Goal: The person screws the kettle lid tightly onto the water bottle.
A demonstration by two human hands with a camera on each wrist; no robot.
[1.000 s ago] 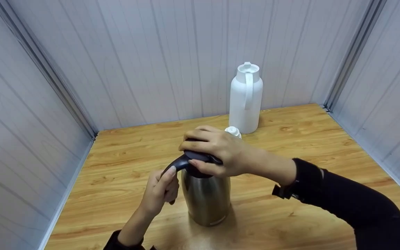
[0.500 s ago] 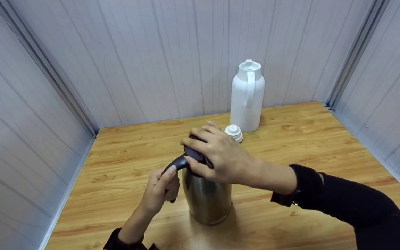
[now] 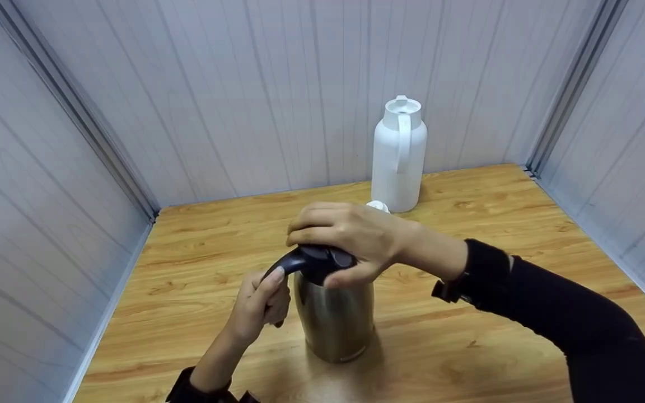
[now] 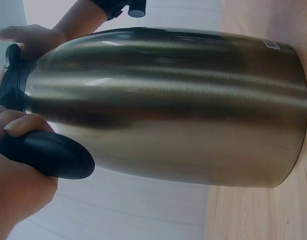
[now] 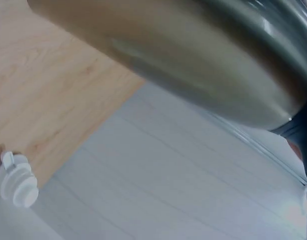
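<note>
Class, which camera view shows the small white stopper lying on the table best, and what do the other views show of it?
The right wrist view: the white stopper lies whole on the table. The head view shows only its top edge behind the right hand. The left wrist view shows none of it.

- Steel flask (image 3: pixel 333 319): brushed metal body, glossy, smooth.
- Flask lid (image 3: pixel 322 260) and handle (image 4: pixel 43 152): dark plastic, satin sheen.
- White jug (image 3: pixel 398 154) behind the flask: matt plastic.
- White stopper (image 5: pixel 14 180): ribbed plastic.
- Table (image 3: pixel 496 224): wood-grain, smooth.
</note>
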